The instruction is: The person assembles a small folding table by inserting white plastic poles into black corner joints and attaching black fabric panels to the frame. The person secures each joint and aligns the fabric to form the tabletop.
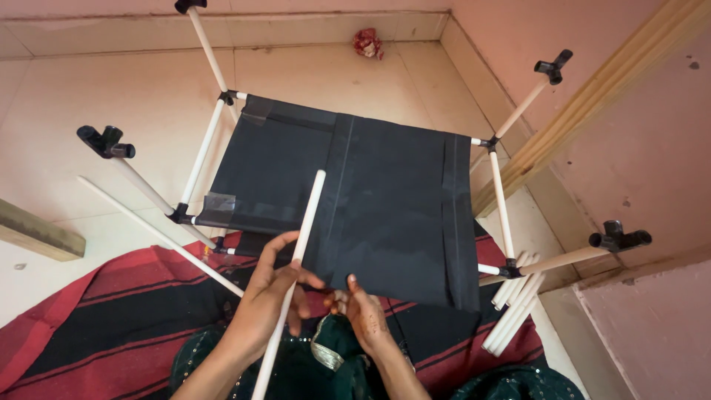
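- Seemingly, left hand [270, 292] fingers wrap the white rod [296, 255] lying across the black fabric panel [385, 200].
- Right hand [363, 311] fingers pinch the panel's near edge.
- Risk: rod could slip sideways off the panel, loosening that hem.

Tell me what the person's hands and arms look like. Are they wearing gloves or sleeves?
No gloves: both the left hand and the right hand are bare. The forearms are bare too, with no sleeves showing down to the bottom edge of the picture. I can see no rings, bracelets or watch. Below the arms is the dark green garment with small shiny dots and a pale trim.
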